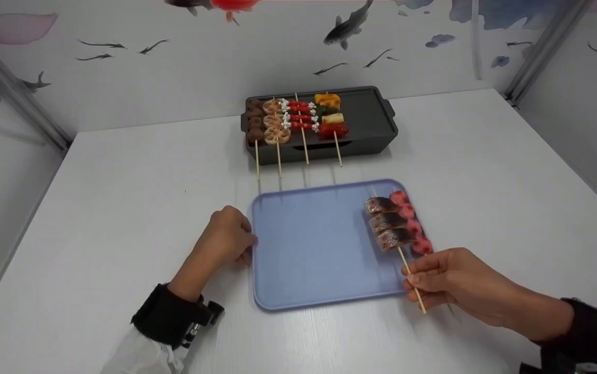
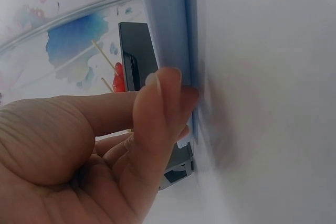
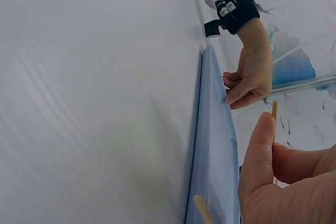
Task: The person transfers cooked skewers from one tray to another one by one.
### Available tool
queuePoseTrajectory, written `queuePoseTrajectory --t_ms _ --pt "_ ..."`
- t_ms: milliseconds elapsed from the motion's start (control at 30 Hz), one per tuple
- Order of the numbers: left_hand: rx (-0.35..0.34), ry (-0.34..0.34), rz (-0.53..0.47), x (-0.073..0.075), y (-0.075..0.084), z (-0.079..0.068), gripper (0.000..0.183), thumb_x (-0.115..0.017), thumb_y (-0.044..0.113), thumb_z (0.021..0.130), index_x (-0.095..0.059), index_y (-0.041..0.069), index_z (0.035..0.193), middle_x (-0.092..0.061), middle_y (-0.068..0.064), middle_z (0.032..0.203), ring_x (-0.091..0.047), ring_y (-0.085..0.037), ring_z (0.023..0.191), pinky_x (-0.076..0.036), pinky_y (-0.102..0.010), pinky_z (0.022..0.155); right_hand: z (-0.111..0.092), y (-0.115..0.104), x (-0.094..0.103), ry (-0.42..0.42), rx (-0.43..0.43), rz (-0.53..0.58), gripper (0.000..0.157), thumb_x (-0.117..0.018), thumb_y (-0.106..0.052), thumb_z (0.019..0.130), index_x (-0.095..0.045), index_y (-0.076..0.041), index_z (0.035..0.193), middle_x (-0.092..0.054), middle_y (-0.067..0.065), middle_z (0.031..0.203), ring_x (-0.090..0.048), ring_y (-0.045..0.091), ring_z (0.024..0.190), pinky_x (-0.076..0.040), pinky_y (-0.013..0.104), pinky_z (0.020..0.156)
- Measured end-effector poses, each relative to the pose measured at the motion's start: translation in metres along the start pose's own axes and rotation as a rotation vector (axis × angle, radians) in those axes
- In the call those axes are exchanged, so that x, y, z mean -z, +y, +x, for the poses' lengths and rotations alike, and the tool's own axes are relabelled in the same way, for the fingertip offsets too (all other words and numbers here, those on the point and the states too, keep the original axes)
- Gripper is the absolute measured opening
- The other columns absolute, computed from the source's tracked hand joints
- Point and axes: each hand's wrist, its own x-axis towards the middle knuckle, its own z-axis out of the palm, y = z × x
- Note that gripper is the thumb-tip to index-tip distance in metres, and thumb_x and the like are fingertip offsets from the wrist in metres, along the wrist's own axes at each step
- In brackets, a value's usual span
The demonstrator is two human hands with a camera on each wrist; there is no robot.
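My right hand (image 1: 456,283) pinches the bare wooden stick of a skewer (image 1: 389,223) threaded with dark-topped, speckled chunks, held over the right side of a blue tray (image 1: 319,244). Just beside it, along the tray's right edge, is a skewer of pink round pieces (image 1: 413,226). In the right wrist view, thumb and finger meet around the stick (image 3: 274,109), and another stick end (image 3: 202,209) shows in front of the tray. My left hand (image 1: 225,236) grips the tray's left rim; in the left wrist view its fingertips (image 2: 170,85) close on that edge.
Behind the tray stands a dark grill box (image 1: 366,117). Several skewers lie across it: brown balls (image 1: 255,122), lotus-root slices (image 1: 276,135), red-and-white pieces (image 1: 299,117) and mixed vegetables (image 1: 332,118). Their sticks overhang the front. White panels with fish pictures (image 1: 350,28) enclose the white table (image 1: 121,208).
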Motion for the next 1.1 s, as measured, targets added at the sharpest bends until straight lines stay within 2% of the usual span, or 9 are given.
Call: queuePoseTrajectory --t_ms 200,333,567,667,900,1100 --pt "0.014 -0.003 -0.002 0.0 0.002 -0.001 0.015 -0.063 -0.009 0.091 -0.073 -0.008 0.08 -0.067 -0.012 0.056 -0.066 -0.018 0.046 -0.051 -0.024 0.045 0.004 0.005 -0.003 0.026 -0.018 -0.011 0.029 -0.064 -0.003 0.103 -0.063 0.015 0.126 -0.075 0.013 0.103 -0.075 0.018 0.09 -0.064 0.032 0.079" --pt "0.019 -0.003 0.001 0.001 0.003 -0.001 0.016 -0.064 -0.008 0.092 -0.073 -0.007 0.079 -0.067 -0.012 0.056 -0.066 -0.018 0.046 -0.05 -0.024 0.046 0.005 0.003 -0.005 0.035 -0.021 -0.057 0.032 -0.065 -0.004 0.103 -0.062 0.017 0.126 -0.076 0.014 0.103 -0.077 0.019 0.089 -0.064 0.033 0.079" --pt "0.015 -0.003 0.006 0.001 0.002 -0.001 0.016 -0.065 -0.008 0.093 -0.073 -0.008 0.079 -0.067 -0.013 0.056 -0.067 -0.019 0.047 -0.051 -0.025 0.046 0.008 -0.006 -0.008 0.057 -0.022 -0.312 0.025 -0.073 -0.013 0.1 -0.074 0.011 0.107 -0.075 0.014 0.08 -0.074 0.016 0.067 -0.064 0.034 0.065" --pt "0.013 -0.002 0.003 0.001 0.002 0.0 0.014 -0.066 -0.008 0.093 -0.073 -0.008 0.081 -0.068 -0.013 0.056 -0.067 -0.019 0.047 -0.051 -0.025 0.046 0.01 -0.005 -0.009 0.057 -0.015 -0.374 0.023 -0.073 -0.014 0.099 -0.076 0.009 0.101 -0.073 0.012 0.075 -0.072 0.015 0.063 -0.064 0.034 0.062" --pt "-0.001 0.007 0.012 -0.001 0.0 -0.001 0.018 -0.065 -0.008 0.092 -0.072 -0.007 0.075 -0.068 -0.013 0.057 -0.066 -0.019 0.046 -0.051 -0.025 0.044 0.014 0.002 -0.012 0.06 0.002 -0.41 0.021 -0.073 -0.014 0.099 -0.074 0.007 0.094 -0.073 0.013 0.072 -0.073 0.019 0.062 -0.063 0.034 0.058" --pt "0.01 0.016 0.015 -0.001 0.001 0.0 0.016 -0.067 -0.007 0.093 -0.072 -0.007 0.078 -0.068 -0.013 0.058 -0.066 -0.02 0.047 -0.051 -0.026 0.044 0.014 0.002 -0.012 0.052 0.006 -0.408 0.021 -0.072 -0.013 0.1 -0.072 0.007 0.094 -0.073 0.014 0.072 -0.074 0.022 0.062 -0.063 0.035 0.058"
